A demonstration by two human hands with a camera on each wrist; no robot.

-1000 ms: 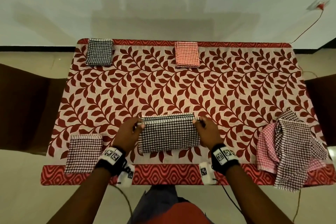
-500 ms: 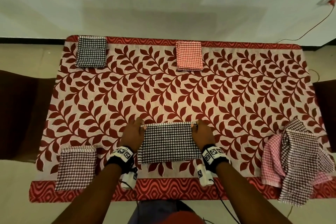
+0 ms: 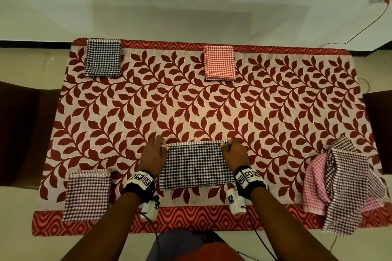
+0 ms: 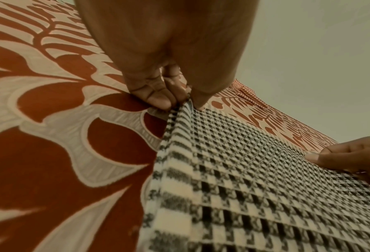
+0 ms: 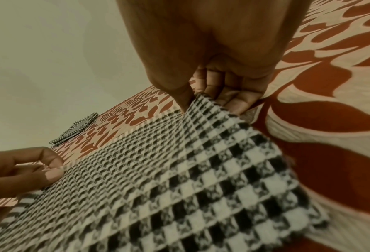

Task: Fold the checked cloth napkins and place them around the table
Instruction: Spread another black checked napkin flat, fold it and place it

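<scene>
While the left hand point(image 3: 153, 155) pinches the far left corner of the black-and-white checked cloth napkin point(image 3: 196, 165), the right hand point(image 3: 233, 154) pinches its far right corner; the wrist views show thumb and fingers closed on the doubled edge at both ends. This napkin lies as a wide folded strip at the middle of the near edge of the table with the red leaf-pattern tablecloth point(image 3: 212, 110), stretched between the two hands.

Further out, a folded maroon checked napkin point(image 3: 87, 195) rests at the near left corner, a folded black checked napkin point(image 3: 103, 57) at the far left corner, and a folded orange-red checked napkin point(image 3: 219, 62) at the middle of the far edge. A loose heap of unfolded pink and maroon checked napkins point(image 3: 343, 184) hangs over the near right corner.

I judge that the layers may slip out of line if one hand releases before the other, so the next fold would come out crooked. The heap could also slide off the table, since part of it is over the edge.

Compared with one second ago, the hands hold the same corners, but the napkin now lies flatter and straighter, with its far edge pulled even.
</scene>
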